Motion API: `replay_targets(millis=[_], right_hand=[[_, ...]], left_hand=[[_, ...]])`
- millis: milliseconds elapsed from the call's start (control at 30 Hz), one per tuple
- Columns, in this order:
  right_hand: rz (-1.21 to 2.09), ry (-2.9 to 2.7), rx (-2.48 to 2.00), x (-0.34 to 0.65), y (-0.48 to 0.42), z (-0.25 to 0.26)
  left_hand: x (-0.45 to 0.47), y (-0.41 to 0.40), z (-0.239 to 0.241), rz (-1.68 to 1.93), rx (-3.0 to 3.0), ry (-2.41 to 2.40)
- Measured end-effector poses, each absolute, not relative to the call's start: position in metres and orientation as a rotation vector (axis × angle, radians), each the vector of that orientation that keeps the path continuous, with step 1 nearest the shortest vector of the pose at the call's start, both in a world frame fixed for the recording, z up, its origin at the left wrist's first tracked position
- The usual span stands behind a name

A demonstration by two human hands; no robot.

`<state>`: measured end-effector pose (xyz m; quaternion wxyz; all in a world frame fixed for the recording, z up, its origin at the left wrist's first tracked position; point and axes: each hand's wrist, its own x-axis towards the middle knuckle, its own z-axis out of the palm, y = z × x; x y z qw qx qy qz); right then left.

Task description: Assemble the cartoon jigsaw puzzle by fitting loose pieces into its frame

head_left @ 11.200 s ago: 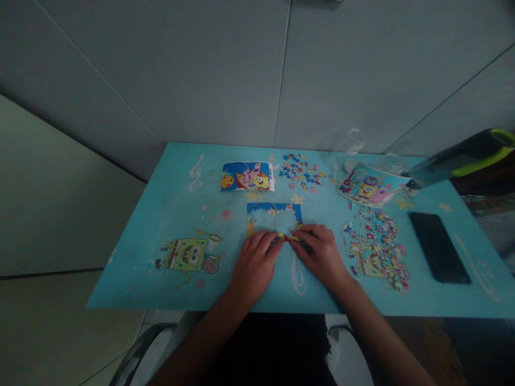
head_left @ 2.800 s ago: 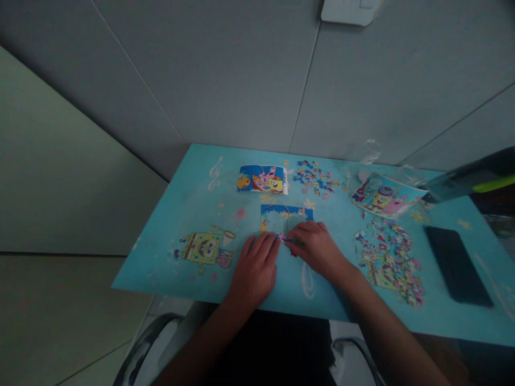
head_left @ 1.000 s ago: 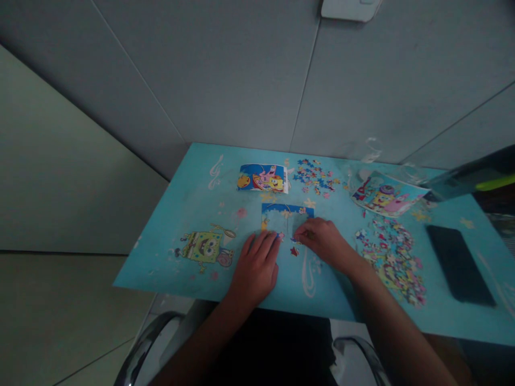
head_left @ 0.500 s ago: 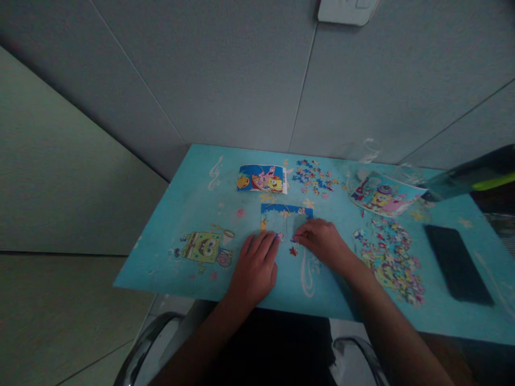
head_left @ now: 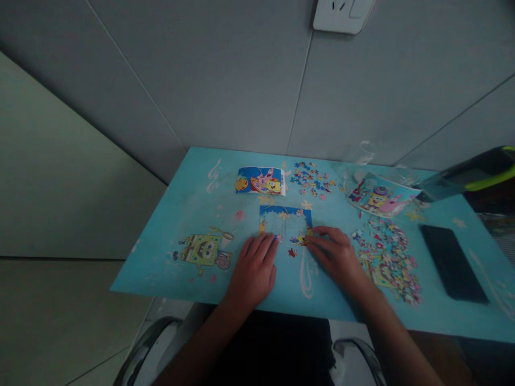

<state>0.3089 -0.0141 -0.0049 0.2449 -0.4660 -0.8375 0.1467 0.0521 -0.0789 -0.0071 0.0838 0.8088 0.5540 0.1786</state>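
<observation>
A partly joined jigsaw puzzle border [head_left: 285, 209] with a blue top edge lies on the table in front of me. My left hand [head_left: 257, 262] rests flat with its fingers stretched out over the border's lower left, covering part of it. Pink and blue puzzle pieces show at its fingertips. My right hand [head_left: 333, 249] is at the lower right corner, its fingers extended and slightly parted, the tips touching the border. Beside those tips lies a short strip of puzzle pieces [head_left: 298, 240]. Just below the strip is a loose red puzzle piece [head_left: 292, 252].
A cartoon picture card [head_left: 260, 180] lies behind the border, beside a scatter of loose pieces [head_left: 309, 179]. To the right are a larger heap of pieces [head_left: 388, 260], a second picture sheet [head_left: 380, 197] and a black phone-like slab [head_left: 454, 262]. A wall [head_left: 241, 80] stands behind the table.
My right hand has shifted slightly right and its pinched fingers have parted. The strip beside it now lies closer to the border's lower right corner. My left hand stays in place.
</observation>
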Motion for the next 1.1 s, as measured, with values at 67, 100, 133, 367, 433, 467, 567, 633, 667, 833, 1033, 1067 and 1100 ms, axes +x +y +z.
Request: replay_targets(millis=[67,100,133,367,433,467,567,633,667,833,1033,1067,1100], right_hand=[[0.384,-2.289,-1.287,0.308,-0.019,-0.007],[0.375,-2.29,-1.298,0.306,-0.02,-0.008],[0.365,-2.291,-1.313,0.305,-0.021,-0.008],[0.305,-2.295,-1.389,0.294,-0.022,-0.008],[0.295,-2.294,-1.413,0.294,-0.022,-0.008],[0.292,-2.293,-1.425,0.293,-0.022,-0.008],[0.279,-2.289,-1.447,0.293,-0.021,-0.009],[0.273,-2.291,-1.449,0.292,-0.02,-0.009],[0.272,-2.292,-1.449,0.292,-0.02,-0.009],[0.279,-2.294,-1.442,0.291,-0.021,-0.006],[0.326,-2.264,-1.375,0.285,-0.022,0.003],[0.336,-2.274,-1.355,0.282,-0.021,0.005],[0.343,-2.288,-1.334,0.279,-0.019,0.007]], left_hand=[[0.052,-0.079,-0.007,0.532,2.42,1.644],[0.052,-0.079,-0.007,0.534,2.423,1.641],[0.052,-0.079,-0.007,0.538,2.428,1.636],[0.051,-0.079,-0.008,0.573,2.431,1.625],[0.051,-0.079,-0.009,0.56,2.433,1.63],[0.051,-0.079,-0.009,0.554,2.435,1.633],[0.051,-0.08,-0.011,0.547,2.445,1.638],[0.051,-0.08,-0.011,0.551,2.45,1.636],[0.051,-0.08,-0.011,0.55,2.45,1.635],[0.051,-0.08,-0.01,0.559,2.437,1.628],[0.051,-0.08,-0.009,0.571,2.44,1.619],[0.051,-0.08,-0.009,0.575,2.44,1.619],[0.051,-0.08,-0.009,0.578,2.439,1.619]])
